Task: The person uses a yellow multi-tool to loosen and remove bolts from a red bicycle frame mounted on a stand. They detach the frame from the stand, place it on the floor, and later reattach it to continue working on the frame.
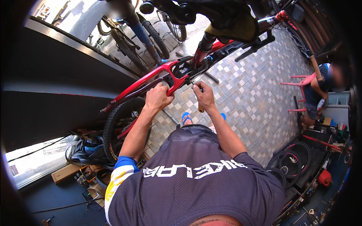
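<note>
The red frame is just beyond both hands. The left hand is curled, its fingers closed around a red bar of this frame. The right hand is nearly closed, and it holds a tool whose handle comes out below the palm; whether the tip touches the frame is too small to tell. In my judgement, the tool could slip and scratch the paint or hurt the left hand, if it is pushed at an angle. The frame could also turn, if the left hand loosens. A small part that falls could land near the sandals under the hands. As for containers, a carton lies well to the left of the hands, and a red jug well to the right; I cannot tell their contents
</note>
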{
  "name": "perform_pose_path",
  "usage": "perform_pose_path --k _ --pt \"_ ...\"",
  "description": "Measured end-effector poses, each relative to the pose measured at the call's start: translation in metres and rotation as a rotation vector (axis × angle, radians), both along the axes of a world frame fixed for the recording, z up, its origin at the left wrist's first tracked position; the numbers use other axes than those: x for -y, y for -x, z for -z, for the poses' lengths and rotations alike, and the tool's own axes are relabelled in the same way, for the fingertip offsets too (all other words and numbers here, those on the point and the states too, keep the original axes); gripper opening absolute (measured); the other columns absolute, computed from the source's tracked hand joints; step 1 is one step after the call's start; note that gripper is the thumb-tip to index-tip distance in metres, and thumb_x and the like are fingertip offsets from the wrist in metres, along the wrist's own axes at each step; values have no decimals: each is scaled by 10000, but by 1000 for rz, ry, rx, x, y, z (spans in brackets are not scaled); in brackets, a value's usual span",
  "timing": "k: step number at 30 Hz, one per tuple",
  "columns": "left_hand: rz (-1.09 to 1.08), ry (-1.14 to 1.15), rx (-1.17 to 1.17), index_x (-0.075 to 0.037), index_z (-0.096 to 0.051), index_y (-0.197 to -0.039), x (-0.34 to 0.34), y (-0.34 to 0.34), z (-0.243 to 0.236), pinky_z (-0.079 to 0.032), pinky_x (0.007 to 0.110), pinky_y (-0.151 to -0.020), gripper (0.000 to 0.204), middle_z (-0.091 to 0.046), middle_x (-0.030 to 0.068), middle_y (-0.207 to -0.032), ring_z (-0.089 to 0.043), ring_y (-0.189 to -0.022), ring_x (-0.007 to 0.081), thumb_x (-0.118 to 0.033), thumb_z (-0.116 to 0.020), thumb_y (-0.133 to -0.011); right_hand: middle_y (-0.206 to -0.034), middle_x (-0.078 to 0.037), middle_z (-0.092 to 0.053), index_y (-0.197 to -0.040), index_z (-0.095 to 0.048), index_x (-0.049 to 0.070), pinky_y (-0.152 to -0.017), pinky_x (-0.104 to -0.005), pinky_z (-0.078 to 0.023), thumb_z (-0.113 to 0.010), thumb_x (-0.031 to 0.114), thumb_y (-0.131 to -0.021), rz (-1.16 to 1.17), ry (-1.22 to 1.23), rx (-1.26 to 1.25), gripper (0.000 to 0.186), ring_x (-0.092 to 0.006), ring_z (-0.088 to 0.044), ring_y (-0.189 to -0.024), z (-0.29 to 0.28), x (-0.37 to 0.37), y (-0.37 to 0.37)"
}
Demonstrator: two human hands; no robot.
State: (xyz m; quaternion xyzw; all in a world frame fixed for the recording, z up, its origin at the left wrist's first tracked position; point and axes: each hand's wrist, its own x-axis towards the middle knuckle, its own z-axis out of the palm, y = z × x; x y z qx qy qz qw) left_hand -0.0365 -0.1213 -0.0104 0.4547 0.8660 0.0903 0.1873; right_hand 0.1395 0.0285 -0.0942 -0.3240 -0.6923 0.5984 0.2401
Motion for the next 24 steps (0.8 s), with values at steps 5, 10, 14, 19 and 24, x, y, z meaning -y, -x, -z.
perform_pose_path --k 5,10,14,19,24 --pt "52 -57 7 -35 -788 -950 -12 1 2 -572 526 -835 432 -696 217 -1026 -717 -919 428 -449 -740 -838 -709 34 -552 -991 -673 53 -592 -246 -451 -658 290 -1036 16 318 -179 241 -61 -526 -642 3 1 -9" --pt "69 -21 -10 5 -776 -960 -26 4 10 -577 511 -860 486 -727 246 -1001 -728 -922 431 -463 -751 -830 -709 28 -563 -905 -631 79 -538 -260 -480 -750 327 -990 168 632 -299 288 -91 -543 -566 -7 1 5" --pt "15 44 43 37 -761 -936 -33 3 3 -576 503 -867 505 -743 261 -976 -731 -935 429 -455 -751 -823 -675 10 -563 -917 -638 63 -489 -265 -458 -812 347 -936 160 797 -205 333 -101 -527 -512 -12 -2 24" --pt "-18 73 -16 44 -747 -938 -39 -6 1 -579 505 -855 499 -741 272 -978 -728 -934 433 -442 -724 -831 -862 -44 -696 -1018 -686 57 -528 -272 -483 -797 355 -949 153 804 -169 325 -94 -550 -576 -15 0 34" --pt "-39 21 -40 45 -752 -954 -39 -10 11 -588 505 -847 474 -743 272 -979 -735 -921 433 -410 -718 -829 -886 -27 -719 -1023 -689 79 -544 -252 -480 -782 343 -964 122 751 -189 286 -75 -551 -608 -12 2 36"
